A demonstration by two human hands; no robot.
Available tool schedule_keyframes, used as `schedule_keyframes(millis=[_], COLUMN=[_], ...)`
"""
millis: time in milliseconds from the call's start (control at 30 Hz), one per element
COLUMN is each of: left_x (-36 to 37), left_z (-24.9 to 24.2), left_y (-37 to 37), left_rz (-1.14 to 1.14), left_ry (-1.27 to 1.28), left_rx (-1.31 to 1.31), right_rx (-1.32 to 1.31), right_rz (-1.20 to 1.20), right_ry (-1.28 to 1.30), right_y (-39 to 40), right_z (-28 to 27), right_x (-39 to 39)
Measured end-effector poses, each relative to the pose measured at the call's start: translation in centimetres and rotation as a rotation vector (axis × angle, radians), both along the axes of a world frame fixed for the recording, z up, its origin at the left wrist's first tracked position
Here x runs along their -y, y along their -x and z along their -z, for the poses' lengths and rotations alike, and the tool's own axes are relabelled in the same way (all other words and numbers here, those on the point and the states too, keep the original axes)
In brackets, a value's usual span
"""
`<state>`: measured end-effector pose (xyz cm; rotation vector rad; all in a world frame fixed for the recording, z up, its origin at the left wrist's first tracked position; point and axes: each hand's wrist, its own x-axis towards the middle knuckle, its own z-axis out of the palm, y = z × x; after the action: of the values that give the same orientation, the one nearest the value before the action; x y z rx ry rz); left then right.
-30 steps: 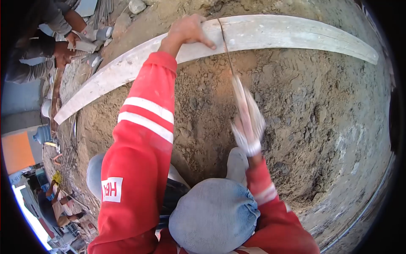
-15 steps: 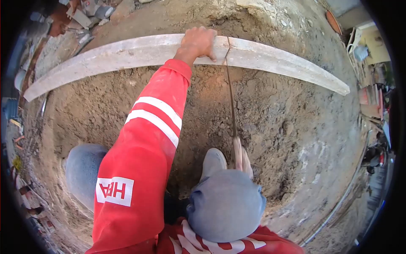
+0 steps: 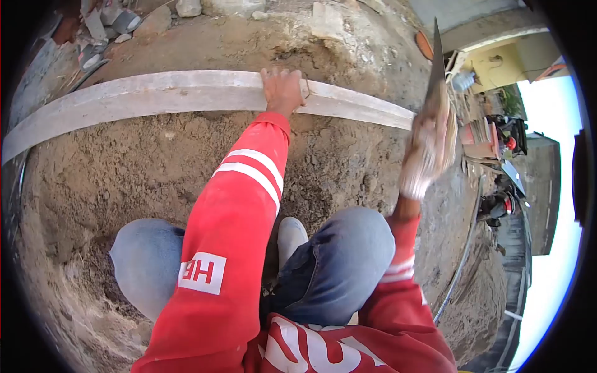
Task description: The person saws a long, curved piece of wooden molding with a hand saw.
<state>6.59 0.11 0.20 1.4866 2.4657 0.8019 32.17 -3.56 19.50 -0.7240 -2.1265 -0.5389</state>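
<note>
A long pale wooden beam (image 3: pixel 180 93) lies across the dirt in front of my knees, looking bowed through the lens. My left hand (image 3: pixel 283 91) is bare and closed over its top, with the fingers on the far side. A narrow dark cut line (image 3: pixel 306 88) marks the beam just right of that hand. On the right, my right hand (image 3: pixel 428 146), in a pale work glove, is wrapped round the handle of a handsaw (image 3: pixel 437 62). The saw blade points up and away, apart from the cut. The glove overlaps the beam's right end in view.
Uneven brown soil (image 3: pixel 205 155) surrounds my feet. Stones and broken slabs (image 3: pixel 115 25) lie at the upper left. At the right are a stacked reddish pile (image 3: pixel 480 140), a long thin pipe (image 3: pixel 463 255) on the ground and a yellowish wall (image 3: pixel 507 59).
The saw has come out of the cut in the beam. My right hand has lifted it up and to the right. My left hand still holds the beam; the view has shifted right.
</note>
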Motion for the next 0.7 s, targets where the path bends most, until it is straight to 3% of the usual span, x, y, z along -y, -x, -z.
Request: schedule_keyframes(millis=[33,167,200,267,300,333,367,400,433,533,567,633,700], left_x=[0.1,-1.0,-1.8,-2.0,-1.8,-1.6,-1.5,-1.5,-1.4,-1.1,-1.0,-1.1,-0.9], left_z=[-0.3,0.4,1.3,1.9,1.7,1.6,1.7,1.5,1.4,0.8,0.9,0.9,0.2], left_y=[0.0,-0.3,-0.3,-0.3,-0.3,-0.4,-0.3,-0.1,-0.1,0.1,0.0,-0.1,0.1], left_rz=[0.005,-0.03,-0.054,-0.053,-0.058,-0.061,-0.038,-0.03,-0.026,0.002,0.003,-0.031,-0.022], left_ry=[0.024,0.053,0.047,0.051,0.049,0.047,0.05,0.054,0.059,0.085,0.089,0.058,0.107], left_rx=[0.018,-0.009,-0.049,-0.095,-0.118,-0.144,-0.156,-0.144,-0.127,-0.106,-0.115,-0.144,-0.142], right_rx=[-0.019,-0.886,-0.796,-0.746,-0.78,-0.586,-0.585,-0.389,-0.445,-0.192,-0.202,-0.265,-0.27], right_rz=[-0.013,-0.68,-0.615,-0.745,-0.953,-0.794,-0.514,-0.421,-0.393,-0.094,-0.097,0.136,0.108], right_ry=[-0.118,0.82,0.761,0.791,0.869,0.892,0.759,0.781,0.713,0.874,0.877,0.949,0.941], right_y=[2.0,10.2,11.4,13.1,13.1,13.9,15.3,15.3,15.6,16.0,16.2,16.3,15.4], right_z=[-1.1,-6.5,-7.6,-9.5,-10.4,-11.3,-12.0,-13.2,-13.1,-15.5,-15.2,-14.7,-12.3], right_x=[-3.4,-7.3,-7.9,-12.3,-14.9,-13.2,-9.6,-11.7,-11.6,-14.1,-13.6,-14.2,-18.0])
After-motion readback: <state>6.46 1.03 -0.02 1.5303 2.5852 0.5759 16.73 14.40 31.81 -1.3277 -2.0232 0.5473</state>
